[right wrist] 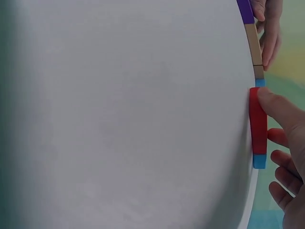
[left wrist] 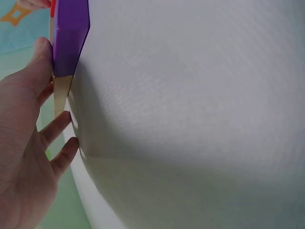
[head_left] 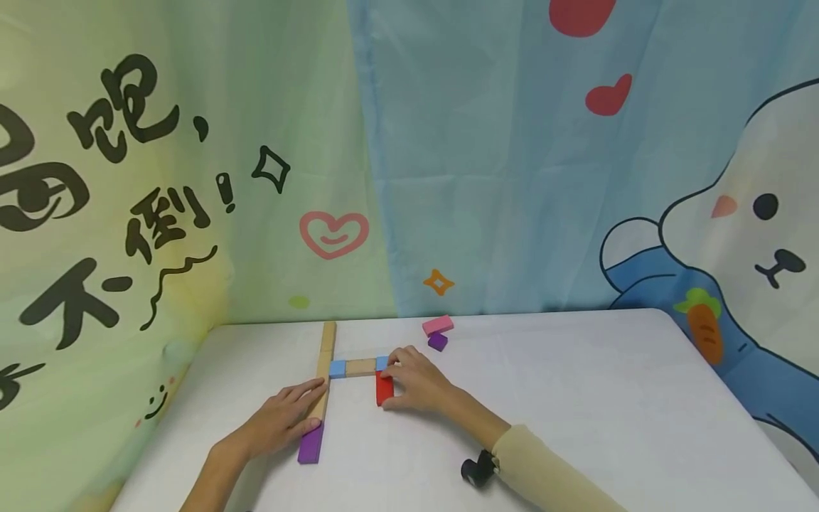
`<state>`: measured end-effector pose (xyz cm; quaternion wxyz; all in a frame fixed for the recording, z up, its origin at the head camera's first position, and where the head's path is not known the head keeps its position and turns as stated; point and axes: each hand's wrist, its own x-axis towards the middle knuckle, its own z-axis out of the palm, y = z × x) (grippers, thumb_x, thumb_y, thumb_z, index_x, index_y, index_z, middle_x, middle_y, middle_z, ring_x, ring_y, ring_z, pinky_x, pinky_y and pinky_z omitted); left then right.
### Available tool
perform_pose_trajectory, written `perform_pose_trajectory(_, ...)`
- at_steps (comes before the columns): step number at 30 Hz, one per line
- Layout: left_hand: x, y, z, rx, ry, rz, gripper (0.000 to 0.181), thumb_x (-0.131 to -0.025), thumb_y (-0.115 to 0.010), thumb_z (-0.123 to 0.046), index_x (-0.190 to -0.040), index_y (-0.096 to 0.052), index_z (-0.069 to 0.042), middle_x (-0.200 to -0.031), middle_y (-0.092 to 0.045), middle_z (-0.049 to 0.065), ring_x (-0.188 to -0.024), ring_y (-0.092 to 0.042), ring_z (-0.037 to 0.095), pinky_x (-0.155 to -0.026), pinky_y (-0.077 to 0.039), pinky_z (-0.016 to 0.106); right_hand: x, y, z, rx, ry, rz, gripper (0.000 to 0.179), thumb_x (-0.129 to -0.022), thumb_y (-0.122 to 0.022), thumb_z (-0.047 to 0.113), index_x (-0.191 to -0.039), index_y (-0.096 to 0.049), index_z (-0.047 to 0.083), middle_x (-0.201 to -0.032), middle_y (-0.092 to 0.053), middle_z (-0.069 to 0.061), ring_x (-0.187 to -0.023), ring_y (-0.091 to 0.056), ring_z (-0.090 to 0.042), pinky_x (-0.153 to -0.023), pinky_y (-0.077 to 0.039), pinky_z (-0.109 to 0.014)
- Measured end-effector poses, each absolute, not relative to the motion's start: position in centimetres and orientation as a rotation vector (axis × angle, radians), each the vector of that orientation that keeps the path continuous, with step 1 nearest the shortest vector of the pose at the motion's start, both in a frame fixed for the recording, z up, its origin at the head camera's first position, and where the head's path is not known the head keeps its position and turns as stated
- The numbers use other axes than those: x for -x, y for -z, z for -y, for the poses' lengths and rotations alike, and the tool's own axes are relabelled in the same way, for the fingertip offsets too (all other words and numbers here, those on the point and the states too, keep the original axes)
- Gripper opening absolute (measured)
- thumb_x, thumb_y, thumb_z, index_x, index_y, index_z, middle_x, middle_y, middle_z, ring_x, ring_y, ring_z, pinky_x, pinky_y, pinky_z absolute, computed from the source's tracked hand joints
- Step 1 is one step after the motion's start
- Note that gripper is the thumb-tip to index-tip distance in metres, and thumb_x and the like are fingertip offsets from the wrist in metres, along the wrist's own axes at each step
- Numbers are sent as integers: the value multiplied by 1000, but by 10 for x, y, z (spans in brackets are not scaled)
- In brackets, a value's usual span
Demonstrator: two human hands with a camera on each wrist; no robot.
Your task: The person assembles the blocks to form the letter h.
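A straight line of plain wooden blocks lies on the white table, with a purple block at its near end. My left hand rests along the left side of this line, fingertips on the wood and thumb close to the purple block. From the line, a row of a light blue block, a wooden block and a second light blue block runs right. My right hand pinches a red block between thumb and fingers, its far end against the second blue block.
A pink block and a small purple block lie near the table's back edge. A printed curtain hangs behind the white table. A black wrist device sits by the right sleeve.
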<state>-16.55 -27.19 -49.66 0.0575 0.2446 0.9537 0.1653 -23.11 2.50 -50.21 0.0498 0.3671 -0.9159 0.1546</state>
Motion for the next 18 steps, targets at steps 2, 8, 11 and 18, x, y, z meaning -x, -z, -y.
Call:
perform_pose_trajectory(2, 165, 498, 272, -748, -492, -2899, 59, -93, -45, -47, -144, -31, -21, -149, -33, -2, -131, -37, 28, -97, -35, 55, 230, 504, -25, -1106, -470, 2785, 48, -72, -72, 50, -109, -67, 19, -110, -55, 3, -105, -45, -12, -87, -46, -26)
perform_pose_trajectory(8, 166, 499, 274, -771, -488, -2914, 58, -93, -45, -46, -144, -31, -21, -149, -33, -2, -130, -38, 27, -97, -36, 54, 230, 501, -27, -1092, -505, 2761, 52, -73, -70, 51, -113, -65, 17, -112, -55, 2, -106, -46, -13, -87, -47, -27)
perform_pose_trajectory(11, 166, 500, 274, -781, -487, -2917, 59, -93, -45, -46, -144, -32, -20, -149, -33, -2, -130, -38, 27, -97, -36, 54, 236, 496, -32, -1010, -542, 2776, 50, -76, -68, 51, -113, -65, 17, -111, -56, 2, -106, -48, -14, -91, -46, -29)
perform_pose_trajectory(18, 166, 501, 274, -826, -463, -2932, 59, -93, -44, -46, -144, -32, -17, -148, -35, 0, -130, -39, 27, -97, -37, 53, 263, 492, -62, -668, -752, 2792, 37, -81, -68, 35, -110, -64, 11, -110, -58, -3, -105, -51, -18, -88, -50, -35)
